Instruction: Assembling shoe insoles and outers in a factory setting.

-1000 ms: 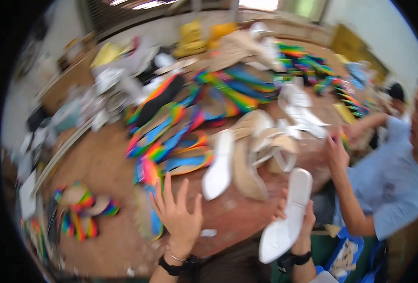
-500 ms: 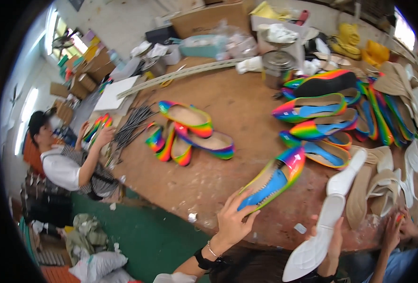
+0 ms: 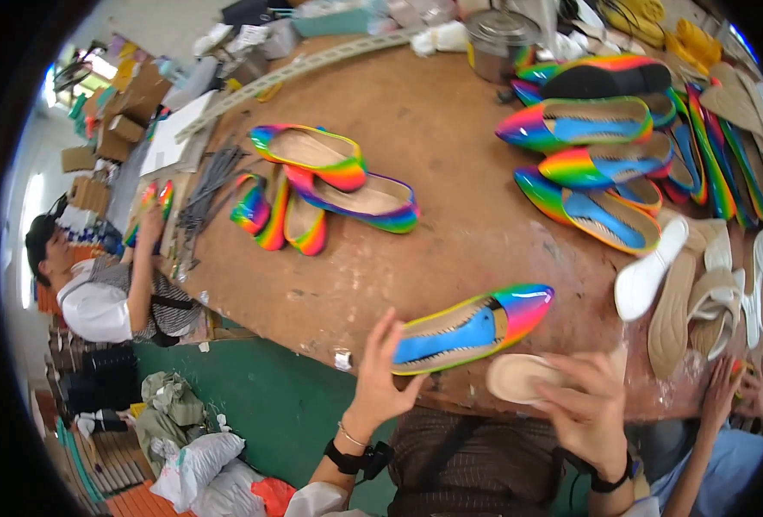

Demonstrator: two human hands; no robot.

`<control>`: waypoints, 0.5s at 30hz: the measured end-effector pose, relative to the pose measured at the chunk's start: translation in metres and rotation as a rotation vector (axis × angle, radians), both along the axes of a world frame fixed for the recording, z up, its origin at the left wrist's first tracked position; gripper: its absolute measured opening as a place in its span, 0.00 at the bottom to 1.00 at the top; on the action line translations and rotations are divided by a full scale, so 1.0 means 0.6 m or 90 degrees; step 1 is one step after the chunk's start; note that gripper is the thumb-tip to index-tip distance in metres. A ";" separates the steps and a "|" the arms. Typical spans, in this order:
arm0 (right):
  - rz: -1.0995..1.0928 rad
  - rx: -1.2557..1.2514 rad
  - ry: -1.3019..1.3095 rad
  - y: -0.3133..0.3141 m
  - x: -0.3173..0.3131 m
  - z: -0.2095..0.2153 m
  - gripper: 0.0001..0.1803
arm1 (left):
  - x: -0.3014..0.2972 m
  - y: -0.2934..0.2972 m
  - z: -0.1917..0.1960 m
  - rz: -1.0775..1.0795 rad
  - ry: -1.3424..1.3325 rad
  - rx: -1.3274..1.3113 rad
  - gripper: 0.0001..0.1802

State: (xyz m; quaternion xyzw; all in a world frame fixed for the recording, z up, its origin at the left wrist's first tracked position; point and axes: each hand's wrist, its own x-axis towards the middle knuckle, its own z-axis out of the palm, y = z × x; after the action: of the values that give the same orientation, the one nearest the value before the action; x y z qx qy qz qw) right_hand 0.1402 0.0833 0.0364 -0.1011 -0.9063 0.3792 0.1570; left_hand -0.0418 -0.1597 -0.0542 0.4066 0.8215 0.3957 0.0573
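My left hand [image 3: 379, 379] grips the heel end of a rainbow-coloured, pointed flat shoe [image 3: 519, 319], thumb on the near side and fingers on the far side. The shoe's toe points right, and a blue lining piece [image 3: 442, 336] shows inside it. Just right of the shoe, my right hand [image 3: 584, 405] holds an insole [image 3: 519, 377] with its pale beige face up. Its rounded end sticks out toward the shoe; my fingers cover much of the rest. A white insole [image 3: 648, 271] lies on the table beyond that hand.
Several rainbow flats [image 3: 592, 121] are heaped at the back right, and more [image 3: 321, 164] sit at centre left. Beige insoles [image 3: 678, 323] lie at the right. A co-worker [image 3: 97, 289] stands at the left; another person's hands [image 3: 726, 388] work at the right edge. A metal pot [image 3: 498, 52] stands behind.
The insole in my right hand has turned from its white quilted face to a beige face and moved up beside the shoe. My left hand and the shoe have lowered toward the table's near edge.
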 end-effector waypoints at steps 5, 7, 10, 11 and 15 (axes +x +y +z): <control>0.134 0.038 0.036 -0.027 -0.096 -0.080 0.19 | 0.004 -0.013 -0.058 -0.008 -0.075 0.105 0.77; 0.152 0.038 0.030 -0.035 -0.126 -0.102 0.19 | 0.017 -0.004 -0.067 -0.002 -0.087 0.134 0.78; 0.212 0.035 0.017 -0.053 -0.157 -0.124 0.19 | 0.025 0.000 -0.058 0.025 -0.093 0.139 0.79; 0.232 0.029 0.012 -0.058 -0.162 -0.131 0.19 | 0.025 0.001 -0.057 0.034 -0.089 0.121 0.80; 0.268 -0.005 0.010 -0.070 -0.177 -0.141 0.20 | 0.030 -0.007 -0.073 0.049 -0.090 0.156 0.81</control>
State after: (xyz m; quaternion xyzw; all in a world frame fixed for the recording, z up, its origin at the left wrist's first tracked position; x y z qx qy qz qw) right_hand 0.0342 0.0411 -0.0479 0.0931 -0.9048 0.4076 0.0810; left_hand -0.0236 -0.1639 -0.0981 0.3503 0.7756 0.5227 0.0494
